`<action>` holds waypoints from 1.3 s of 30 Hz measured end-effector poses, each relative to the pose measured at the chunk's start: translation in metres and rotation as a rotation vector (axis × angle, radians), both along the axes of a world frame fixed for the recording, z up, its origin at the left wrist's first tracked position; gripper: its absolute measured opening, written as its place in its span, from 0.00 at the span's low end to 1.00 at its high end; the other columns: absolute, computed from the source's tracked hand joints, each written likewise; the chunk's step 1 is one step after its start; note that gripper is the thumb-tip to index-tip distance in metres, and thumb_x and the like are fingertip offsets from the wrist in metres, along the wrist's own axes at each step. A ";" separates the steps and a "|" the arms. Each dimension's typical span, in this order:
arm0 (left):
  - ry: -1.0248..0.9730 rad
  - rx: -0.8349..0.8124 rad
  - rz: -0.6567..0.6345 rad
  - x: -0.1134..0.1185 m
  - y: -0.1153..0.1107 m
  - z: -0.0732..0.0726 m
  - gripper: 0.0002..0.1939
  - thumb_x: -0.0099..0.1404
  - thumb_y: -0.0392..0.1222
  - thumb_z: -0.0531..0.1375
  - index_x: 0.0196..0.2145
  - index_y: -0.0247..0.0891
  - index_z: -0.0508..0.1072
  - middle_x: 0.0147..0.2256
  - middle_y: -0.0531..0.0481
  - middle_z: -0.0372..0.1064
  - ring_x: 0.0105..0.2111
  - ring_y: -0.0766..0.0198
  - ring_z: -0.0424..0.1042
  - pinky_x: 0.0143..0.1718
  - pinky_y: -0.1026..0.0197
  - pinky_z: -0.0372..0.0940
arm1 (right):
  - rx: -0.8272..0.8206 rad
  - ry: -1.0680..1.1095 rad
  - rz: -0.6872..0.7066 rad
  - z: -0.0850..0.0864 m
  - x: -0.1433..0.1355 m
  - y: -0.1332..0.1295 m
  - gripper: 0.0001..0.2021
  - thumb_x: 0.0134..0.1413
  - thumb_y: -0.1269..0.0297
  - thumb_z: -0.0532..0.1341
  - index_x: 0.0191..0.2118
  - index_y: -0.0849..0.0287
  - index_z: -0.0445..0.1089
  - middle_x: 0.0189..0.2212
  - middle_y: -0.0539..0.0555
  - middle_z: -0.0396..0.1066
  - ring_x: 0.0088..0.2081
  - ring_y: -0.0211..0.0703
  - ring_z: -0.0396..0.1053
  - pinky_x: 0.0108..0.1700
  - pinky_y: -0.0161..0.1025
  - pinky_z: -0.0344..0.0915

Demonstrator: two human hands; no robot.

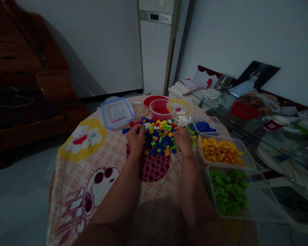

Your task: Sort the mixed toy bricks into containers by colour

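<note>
A mixed pile of small plastic building bricks (160,136) in blue, yellow, green, white and red lies in the middle of the round table. At the pile's left edge is my left hand (136,138), its fingers bent together beside a white brick. My right hand (183,139) reaches into the right side of the pile with curled fingers. What either hand pinches is hidden or too small to name. To the right stand clear boxes of yellow bricks (220,151), green bricks (228,191) and blue bricks (205,126). White bricks (182,118) are heaped behind the pile.
A round tub (161,108) with red bricks stands at the back, near a blue-rimmed lid (117,113). A patterned cloth (159,208) covers the table. On the right, a glass table (274,143) holds papers, a red bowl and a cup. A wooden bench (53,89) is at left.
</note>
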State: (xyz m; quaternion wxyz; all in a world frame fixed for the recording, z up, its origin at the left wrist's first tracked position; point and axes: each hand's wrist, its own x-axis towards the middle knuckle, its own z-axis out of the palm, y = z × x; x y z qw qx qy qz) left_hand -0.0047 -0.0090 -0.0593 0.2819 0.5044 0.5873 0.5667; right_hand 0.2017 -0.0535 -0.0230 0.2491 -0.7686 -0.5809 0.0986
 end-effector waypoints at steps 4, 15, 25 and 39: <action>-0.013 0.012 -0.006 0.000 0.001 -0.002 0.16 0.60 0.45 0.58 0.40 0.35 0.81 0.29 0.48 0.78 0.22 0.64 0.71 0.27 0.63 0.66 | -0.018 -0.007 0.049 -0.003 0.000 0.001 0.18 0.63 0.68 0.59 0.56 0.58 0.76 0.51 0.59 0.79 0.53 0.48 0.75 0.56 0.38 0.65; 0.043 -0.021 0.002 0.001 -0.003 0.005 0.16 0.60 0.45 0.57 0.39 0.36 0.81 0.30 0.50 0.78 0.24 0.64 0.73 0.30 0.63 0.67 | 0.212 0.425 -0.099 -0.015 0.012 0.011 0.18 0.54 0.62 0.61 0.47 0.62 0.80 0.34 0.56 0.80 0.37 0.49 0.77 0.43 0.43 0.73; 0.041 -0.012 0.002 0.000 -0.002 0.003 0.16 0.61 0.45 0.57 0.40 0.36 0.81 0.29 0.50 0.78 0.23 0.64 0.72 0.29 0.63 0.67 | 0.660 1.230 -0.441 -0.007 0.037 0.014 0.25 0.48 0.64 0.67 0.53 0.63 0.67 0.23 0.46 0.72 0.25 0.41 0.76 0.32 0.40 0.78; 0.032 -0.021 -0.002 0.001 -0.004 0.005 0.15 0.60 0.44 0.57 0.39 0.37 0.80 0.28 0.52 0.77 0.22 0.66 0.70 0.28 0.63 0.66 | 0.768 1.112 -0.518 -0.008 0.048 0.016 0.27 0.47 0.69 0.62 0.56 0.63 0.71 0.48 0.61 0.76 0.42 0.44 0.79 0.45 0.45 0.79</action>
